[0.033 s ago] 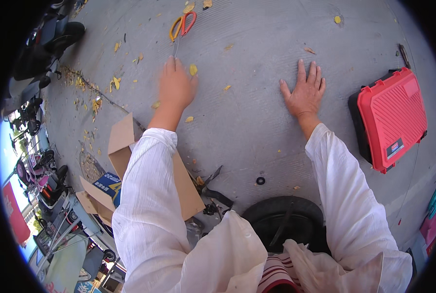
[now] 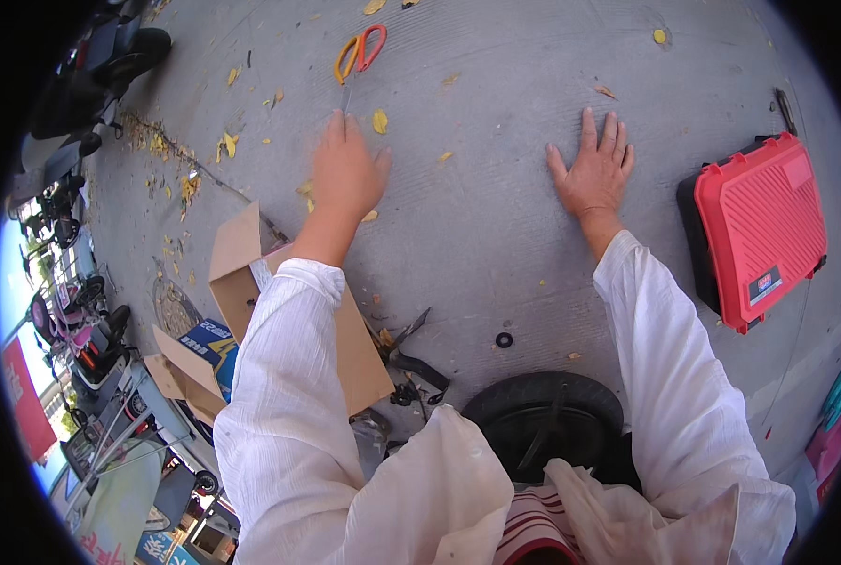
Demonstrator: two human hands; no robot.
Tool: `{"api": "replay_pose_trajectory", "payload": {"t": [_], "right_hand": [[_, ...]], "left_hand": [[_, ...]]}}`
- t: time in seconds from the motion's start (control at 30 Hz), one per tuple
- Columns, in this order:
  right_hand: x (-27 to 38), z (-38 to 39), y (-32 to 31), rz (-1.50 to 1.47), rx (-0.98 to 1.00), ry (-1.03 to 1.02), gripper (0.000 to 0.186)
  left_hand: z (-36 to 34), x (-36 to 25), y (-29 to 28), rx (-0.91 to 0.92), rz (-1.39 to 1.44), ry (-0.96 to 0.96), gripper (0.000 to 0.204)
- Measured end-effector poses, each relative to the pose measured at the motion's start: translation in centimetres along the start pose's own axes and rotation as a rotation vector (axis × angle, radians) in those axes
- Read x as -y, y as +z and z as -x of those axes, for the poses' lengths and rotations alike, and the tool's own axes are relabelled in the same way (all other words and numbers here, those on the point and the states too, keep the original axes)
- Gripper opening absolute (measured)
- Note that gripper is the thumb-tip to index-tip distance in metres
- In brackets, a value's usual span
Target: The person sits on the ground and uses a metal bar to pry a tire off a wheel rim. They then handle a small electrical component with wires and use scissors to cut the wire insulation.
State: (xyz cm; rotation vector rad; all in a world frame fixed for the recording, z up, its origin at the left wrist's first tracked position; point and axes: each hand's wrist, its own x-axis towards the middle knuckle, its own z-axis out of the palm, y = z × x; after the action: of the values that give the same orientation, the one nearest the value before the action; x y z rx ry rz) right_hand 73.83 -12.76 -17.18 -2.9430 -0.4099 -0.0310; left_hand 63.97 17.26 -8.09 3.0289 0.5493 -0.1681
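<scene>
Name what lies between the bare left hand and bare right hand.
Head view: grey pavement lies there, with a larger yellow leaf beside the left hand and a smaller yellow leaf further toward the right hand.

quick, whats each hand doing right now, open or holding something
Left hand: reaching toward the scissors; whether it grips them cannot be told.
Right hand: open, fingers extended over the grey pavement, holding nothing.

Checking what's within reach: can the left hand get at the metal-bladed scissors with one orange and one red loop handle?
Probably yes: the left hand is close to the blade end of the scissors, with nothing visible between, though whether they touch is unclear.
</scene>
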Motion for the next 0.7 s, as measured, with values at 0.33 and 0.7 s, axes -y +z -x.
{"api": "replay_pose_trajectory", "payload": {"t": [0.33, 0.7], "right_hand": [[-0.7, 1.0, 0.5, 0.102, -0.128, -0.119, 0.072], [12.5, 19.8, -5.8, -0.437, 0.215, -1.308, 0.042]], "left_hand": [[33.5, -9.5, -3.8, 0.220, 0.335, -0.188, 0.066], [41.1, -10.3, -6.1, 0.013, 0.463, -0.022, 0.063]]}}
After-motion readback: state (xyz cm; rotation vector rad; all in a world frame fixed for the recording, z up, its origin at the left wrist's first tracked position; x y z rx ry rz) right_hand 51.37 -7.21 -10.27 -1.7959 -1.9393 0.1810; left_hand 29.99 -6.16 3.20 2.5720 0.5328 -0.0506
